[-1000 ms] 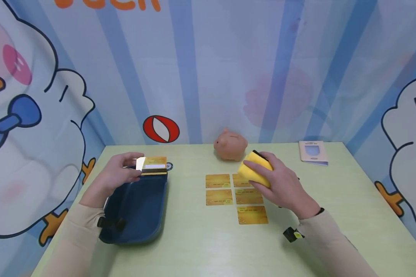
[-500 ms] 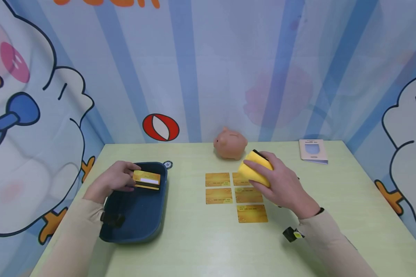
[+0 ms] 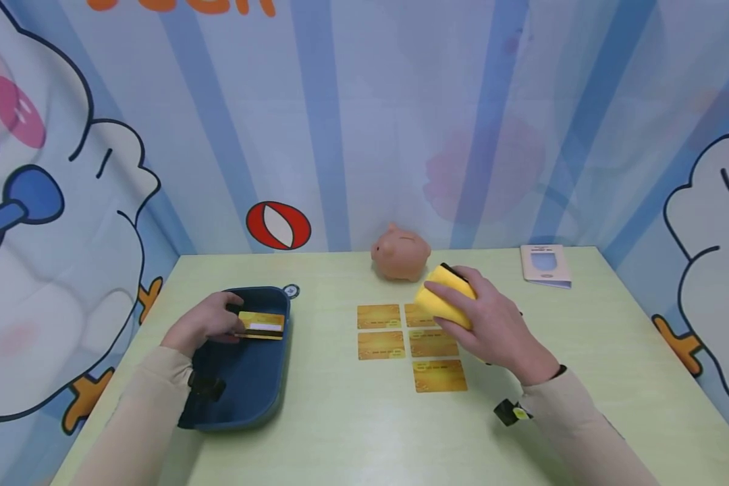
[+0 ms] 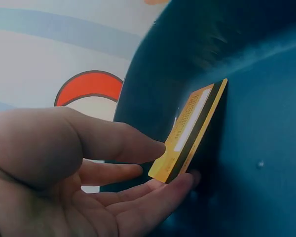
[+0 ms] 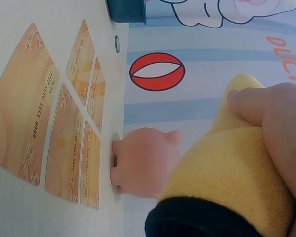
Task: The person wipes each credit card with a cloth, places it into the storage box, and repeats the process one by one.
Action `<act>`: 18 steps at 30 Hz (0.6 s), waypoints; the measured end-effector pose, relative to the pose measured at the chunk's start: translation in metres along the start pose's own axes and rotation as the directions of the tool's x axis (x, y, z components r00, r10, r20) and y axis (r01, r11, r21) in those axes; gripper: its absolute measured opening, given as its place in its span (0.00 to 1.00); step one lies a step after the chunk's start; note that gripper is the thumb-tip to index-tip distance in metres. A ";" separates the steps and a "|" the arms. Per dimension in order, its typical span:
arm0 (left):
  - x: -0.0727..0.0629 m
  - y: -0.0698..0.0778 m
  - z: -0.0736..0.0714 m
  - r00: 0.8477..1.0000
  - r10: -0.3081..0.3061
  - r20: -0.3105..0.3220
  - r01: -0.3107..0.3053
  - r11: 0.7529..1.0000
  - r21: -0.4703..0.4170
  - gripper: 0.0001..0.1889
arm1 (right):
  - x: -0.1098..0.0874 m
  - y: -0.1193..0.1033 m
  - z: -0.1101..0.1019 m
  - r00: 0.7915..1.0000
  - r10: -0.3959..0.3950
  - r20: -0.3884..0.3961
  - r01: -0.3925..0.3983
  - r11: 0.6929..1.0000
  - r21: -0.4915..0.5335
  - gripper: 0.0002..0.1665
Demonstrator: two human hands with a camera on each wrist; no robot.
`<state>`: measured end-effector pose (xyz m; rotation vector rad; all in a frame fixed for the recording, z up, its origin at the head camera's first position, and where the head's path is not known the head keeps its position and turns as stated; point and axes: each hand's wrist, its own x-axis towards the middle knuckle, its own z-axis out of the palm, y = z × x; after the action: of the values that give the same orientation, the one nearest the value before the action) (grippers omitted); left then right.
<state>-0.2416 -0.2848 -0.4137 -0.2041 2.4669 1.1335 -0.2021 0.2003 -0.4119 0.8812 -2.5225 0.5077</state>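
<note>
While the left hand (image 3: 205, 321) pinches a gold, black-striped card (image 4: 191, 134), right hand (image 3: 497, 332) gripping a yellow item (image 5: 227, 170), perhaps plush.

Hand: the right hand (image 5: 284, 118) grips a fuzzy yellow cloth thing (image 5: 232, 163); one fingertip presses its surface; a black band (image 5: 197, 217) edges it.
Cards: five gold cards (image 5: 27, 108) lie flat on the pale table (image 5: 15, 207), three in one row, two in another; narrow gaps part them.
Pig: a pink pig (image 5: 145, 163) stands beyond the cards.
Tub: a dark tub (image 5: 127, 12), partly visible; a small disc (image 5: 117, 44) lies near it.
Backdrop: a striped backdrop (image 5: 197, 111) bears a red-and-white ball (image 5: 158, 71); orange letters (image 5: 286, 60) too.
</note>
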 end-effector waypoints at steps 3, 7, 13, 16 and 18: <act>-0.001 0.001 0.001 1.000 -0.014 -0.006 0.014 1.000 0.013 0.36 | 0.000 -0.001 0.000 1.000 -0.002 0.001 0.002 1.000 0.002 0.36; -0.001 0.002 0.001 1.000 -0.019 -0.013 0.019 0.999 0.034 0.37 | 0.001 -0.001 0.000 1.000 -0.002 0.000 0.002 1.000 0.004 0.36; 0.001 0.000 0.001 1.000 -0.021 -0.017 0.022 0.998 0.064 0.36 | 0.000 -0.001 0.000 1.000 -0.001 0.003 0.001 1.000 0.010 0.36; 0.001 -0.001 0.001 0.999 -0.025 -0.026 0.027 0.996 0.080 0.35 | 0.000 -0.001 0.001 1.000 0.005 0.002 -0.005 1.000 0.014 0.35; 0.001 -0.002 0.001 0.999 -0.021 -0.034 0.024 0.996 0.090 0.34 | -0.001 0.000 0.001 1.000 0.011 0.002 -0.011 1.000 0.017 0.35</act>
<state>-0.2414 -0.2848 -0.4160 -0.2253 2.5317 1.0149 -0.2015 0.1999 -0.4135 0.8745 -2.5300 0.5324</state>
